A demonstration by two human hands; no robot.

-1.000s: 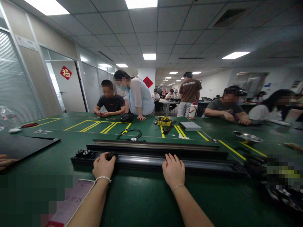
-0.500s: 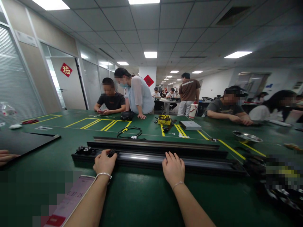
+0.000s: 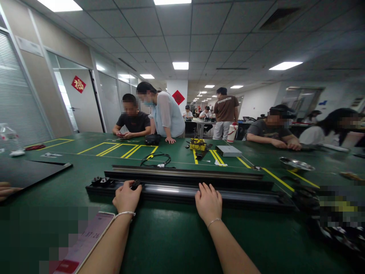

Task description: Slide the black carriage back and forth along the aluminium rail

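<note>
1. Rail: long, straight black profile with a glossy rounded silver strip along its top. It lies flat across the middle of the frame, left to right, on the green table mat.
2. Left hand: at the rail's left part, fingers curled in and pinching a small black block that sits on the rail. Thin bracelet on the wrist.
3. Right hand: mid-rail, palm down, fingers spread flat and resting on the rail's near edge, gripping nothing.
4. Two more small black sliders sit at the rail's far left end.
5. A second rail, same black profile with a dull metal top, lies parallel just behind.
6. Lower left: a phone with a pale screen, flat on the mat.
7. Left edge: a flat matte black board, with another person's hand beside it.
8. Further back: a looped black cable, a yellow box, a flat grey box. A shiny metal bowl stands at right.
</note>
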